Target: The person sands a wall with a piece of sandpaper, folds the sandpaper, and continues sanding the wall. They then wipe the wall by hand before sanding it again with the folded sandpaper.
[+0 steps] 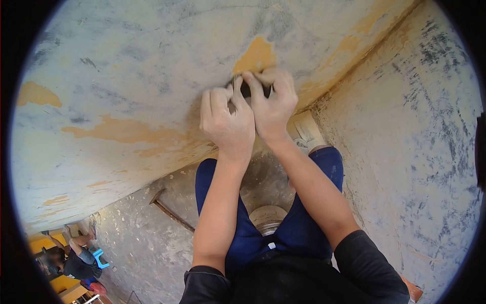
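While the left hand (227, 119) and right hand (276, 104) meet side by side, their grip pinched on what seems a thin dark scraper (245, 90) at the wall (167, 66), just beside a yellow patch (256, 54), uneven pressure could make it skid, grazing knuckles.

Apparent renovation site: patchy, peeling wall (152, 66), speckled bare floor (147, 243).
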`<state>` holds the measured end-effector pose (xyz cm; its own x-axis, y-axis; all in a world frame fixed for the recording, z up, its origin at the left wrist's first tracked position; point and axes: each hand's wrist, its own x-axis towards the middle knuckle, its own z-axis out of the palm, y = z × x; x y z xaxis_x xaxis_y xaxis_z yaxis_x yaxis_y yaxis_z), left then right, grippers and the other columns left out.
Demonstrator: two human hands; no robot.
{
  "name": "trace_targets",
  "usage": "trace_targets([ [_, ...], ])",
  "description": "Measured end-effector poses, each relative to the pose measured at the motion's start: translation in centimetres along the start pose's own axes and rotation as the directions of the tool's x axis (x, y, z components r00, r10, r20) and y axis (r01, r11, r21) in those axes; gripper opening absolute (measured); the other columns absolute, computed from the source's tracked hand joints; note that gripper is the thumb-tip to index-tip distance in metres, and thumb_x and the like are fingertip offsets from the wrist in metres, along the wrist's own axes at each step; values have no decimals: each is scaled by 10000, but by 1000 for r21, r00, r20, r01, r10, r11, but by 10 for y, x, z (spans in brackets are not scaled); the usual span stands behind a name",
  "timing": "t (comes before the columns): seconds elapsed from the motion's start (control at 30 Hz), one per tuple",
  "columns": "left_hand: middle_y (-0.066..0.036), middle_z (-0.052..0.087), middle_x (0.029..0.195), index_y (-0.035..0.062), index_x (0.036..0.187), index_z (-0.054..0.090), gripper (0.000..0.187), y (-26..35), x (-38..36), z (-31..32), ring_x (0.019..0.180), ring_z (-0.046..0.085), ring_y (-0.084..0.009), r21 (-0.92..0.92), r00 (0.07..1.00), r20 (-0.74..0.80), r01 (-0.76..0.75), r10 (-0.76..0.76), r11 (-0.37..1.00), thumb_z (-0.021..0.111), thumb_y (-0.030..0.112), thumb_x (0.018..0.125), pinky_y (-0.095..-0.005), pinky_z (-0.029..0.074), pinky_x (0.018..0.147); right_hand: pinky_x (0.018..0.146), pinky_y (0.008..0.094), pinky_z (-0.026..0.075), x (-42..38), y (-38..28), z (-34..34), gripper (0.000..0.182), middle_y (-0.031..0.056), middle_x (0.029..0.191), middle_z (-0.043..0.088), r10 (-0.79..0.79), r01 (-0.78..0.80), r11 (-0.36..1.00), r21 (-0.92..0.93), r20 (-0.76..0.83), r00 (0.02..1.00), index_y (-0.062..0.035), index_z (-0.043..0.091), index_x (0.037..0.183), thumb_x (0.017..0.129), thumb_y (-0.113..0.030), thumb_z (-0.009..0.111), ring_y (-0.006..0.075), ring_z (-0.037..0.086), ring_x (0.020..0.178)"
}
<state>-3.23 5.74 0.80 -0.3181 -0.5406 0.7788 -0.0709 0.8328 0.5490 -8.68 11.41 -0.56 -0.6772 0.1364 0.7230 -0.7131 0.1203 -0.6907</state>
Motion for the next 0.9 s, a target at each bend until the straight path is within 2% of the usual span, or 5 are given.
trace_targets([
  [0.13,-98,603,749,24,744,576,298,-6,-8,-4,662,579,-259,16,987,113,110,-111,994,849,38,862,-374,482,620,698,402,469,-12,0,-3,164,95,831,651,93,-92,995,-37,39,995,-37,697,816,794,-12,858,289,589,791],
  [0.33,-98,607,748,23,750,579,288,0,9,2,685,598,-258,-70,990,-121,-80,71,994,848,8,853,-374,485,624,699,399,472,7,-8,1,161,94,836,657,-18,18,1000,0,-11,1000,-38,701,820,794,-17,859,287,591,784],
  [0.4,-97,607,748,14,756,583,283,-6,-5,-4,686,598,-255,-11,998,38,42,-42,999,852,-8,840,-370,491,630,701,399,474,-4,-1,1,162,94,841,661,-4,4,1000,-6,2,1000,-37,701,825,793,-16,858,287,594,784],
  [0.6,-92,593,740,17,743,570,293,-3,9,0,674,582,-256,-38,993,-101,-66,62,997,838,1,860,-376,473,615,703,399,476,5,-11,5,166,93,845,663,-15,15,1000,-22,5,1000,-42,694,816,790,-17,856,286,596,780],
  [0.9,-91,587,743,30,749,582,281,-13,-12,-2,658,571,-257,-17,1000,18,21,-21,1000,838,20,865,-379,469,600,683,351,491,-6,-2,2,176,112,846,678,25,-21,998,-57,72,997,-2,690,829,807,23,863,238,610,760],
])
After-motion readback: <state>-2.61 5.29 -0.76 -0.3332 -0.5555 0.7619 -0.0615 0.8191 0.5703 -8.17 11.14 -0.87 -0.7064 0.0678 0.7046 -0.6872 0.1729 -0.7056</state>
